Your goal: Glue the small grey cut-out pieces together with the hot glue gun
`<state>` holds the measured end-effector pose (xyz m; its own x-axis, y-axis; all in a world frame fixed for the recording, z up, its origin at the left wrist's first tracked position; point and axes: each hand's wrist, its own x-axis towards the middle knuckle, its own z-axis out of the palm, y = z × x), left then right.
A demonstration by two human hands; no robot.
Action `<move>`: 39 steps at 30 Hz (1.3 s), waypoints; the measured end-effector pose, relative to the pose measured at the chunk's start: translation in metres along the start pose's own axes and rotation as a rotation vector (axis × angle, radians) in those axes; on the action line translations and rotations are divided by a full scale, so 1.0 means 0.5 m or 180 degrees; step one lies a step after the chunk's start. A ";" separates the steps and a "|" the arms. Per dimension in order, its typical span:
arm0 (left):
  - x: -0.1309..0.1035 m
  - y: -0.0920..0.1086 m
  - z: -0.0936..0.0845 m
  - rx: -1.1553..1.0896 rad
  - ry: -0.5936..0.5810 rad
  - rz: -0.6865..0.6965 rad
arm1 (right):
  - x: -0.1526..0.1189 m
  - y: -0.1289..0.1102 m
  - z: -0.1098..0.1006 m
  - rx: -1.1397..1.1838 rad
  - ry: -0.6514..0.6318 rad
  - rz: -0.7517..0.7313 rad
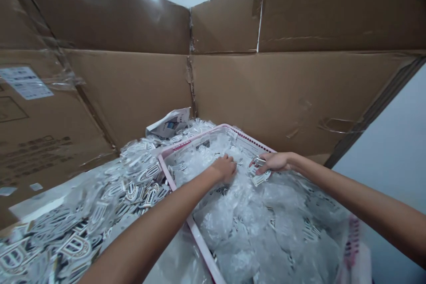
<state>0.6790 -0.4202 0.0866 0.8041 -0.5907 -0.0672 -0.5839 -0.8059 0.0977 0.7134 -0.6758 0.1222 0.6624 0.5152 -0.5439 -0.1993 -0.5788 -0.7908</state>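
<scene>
My left hand [225,167] is over the middle of a pink plastic basket [205,245], its fingers curled down. What they hold, if anything, I cannot make out. To its right, my right hand [275,162] is closed on a small flat white piece with dark marks [261,178]. Something shiny, perhaps metal, shows at its fingers, but its kind is unclear. Beneath both hands, crumpled clear plastic bags [241,208] fill the basket, with similar dark-striped pieces showing among them.
Left of the basket lies a big heap of flat white-and-dark striped pieces [75,246], some in clear bags. A printed paper or plastic sheet [169,123] rests on the heap at the back. Tall cardboard walls [133,93] stand behind and to the left, meeting in a corner.
</scene>
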 end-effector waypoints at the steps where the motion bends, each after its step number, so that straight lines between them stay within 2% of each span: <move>1: 0.014 -0.003 -0.001 0.0020 0.0126 -0.0100 | -0.012 0.002 -0.001 0.0118 -0.0080 -0.0089; 4: 0.047 -0.014 -0.003 0.0023 0.0339 -0.0194 | -0.058 -0.001 -0.014 0.0339 -0.0513 -0.0194; 6: 0.063 -0.019 0.000 -0.0037 0.0299 -0.0153 | -0.084 -0.004 -0.027 0.0331 -0.0654 -0.0176; 9: 0.076 -0.017 0.001 -0.0122 0.0211 -0.0101 | -0.094 0.006 -0.042 -0.0027 -0.0366 -0.0065; 12: 0.077 -0.002 -0.005 -0.0138 0.0357 0.0024 | -0.072 0.029 -0.043 -0.0391 -0.0295 0.0099; 14: 0.072 0.015 -0.006 -0.0175 0.0443 0.0264 | -0.056 0.038 -0.041 -0.0324 -0.0356 0.0024; 16: 0.065 0.029 0.000 -0.0214 0.0285 0.0700 | -0.054 0.036 -0.046 -0.0196 -0.0282 -0.0190; 18: 0.057 0.033 0.008 -0.0119 -0.0042 0.0962 | -0.073 0.021 -0.060 -0.0312 -0.0076 -0.0303; 19: 0.054 0.031 0.011 -0.0027 -0.0169 0.0939 | -0.090 0.011 -0.070 -0.0478 0.0022 -0.0287; 21: 0.051 0.022 0.011 0.0165 -0.0208 0.0611 | -0.134 -0.009 -0.090 -0.0849 0.0101 -0.0238; 22: 0.051 0.018 0.007 0.0230 -0.0138 0.0418 | -0.157 -0.017 -0.098 -0.0986 0.0004 -0.0231; 24: 0.052 0.018 -0.004 0.0282 0.0049 0.0189 | -0.192 -0.025 -0.106 -0.1184 -0.0452 -0.0169; 26: 0.053 0.038 -0.015 0.0270 0.0170 0.0198 | -0.204 -0.019 -0.101 -0.1428 -0.0996 0.0015; 29: 0.051 0.099 -0.017 -0.0270 0.0134 0.0847 | -0.189 0.006 -0.079 -0.1736 -0.1441 0.0142; 31: 0.046 0.141 -0.009 -0.0771 -0.0054 0.1366 | -0.178 0.021 -0.070 -0.1649 -0.1432 0.0010; 32: 0.043 0.156 -0.005 -0.0889 -0.0169 0.1482 | -0.177 0.026 -0.070 -0.1525 -0.1374 -0.0070; 34: 0.037 0.168 0.000 -0.0751 -0.0413 0.1436 | -0.186 0.030 -0.080 -0.1273 -0.1213 -0.0167; 36: 0.033 0.160 0.000 -0.0387 -0.0518 0.1146 | -0.202 0.031 -0.097 -0.1204 -0.1032 -0.0130; 39: 0.030 0.138 -0.010 -0.0201 -0.0267 0.0659 | -0.212 0.035 -0.111 -0.1591 -0.0946 0.0093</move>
<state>0.6516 -0.4844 0.0972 0.6542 -0.7465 -0.1214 -0.7251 -0.6648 0.1796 0.6801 -0.7756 0.1818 0.4161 0.6081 -0.6761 0.1987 -0.7863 -0.5850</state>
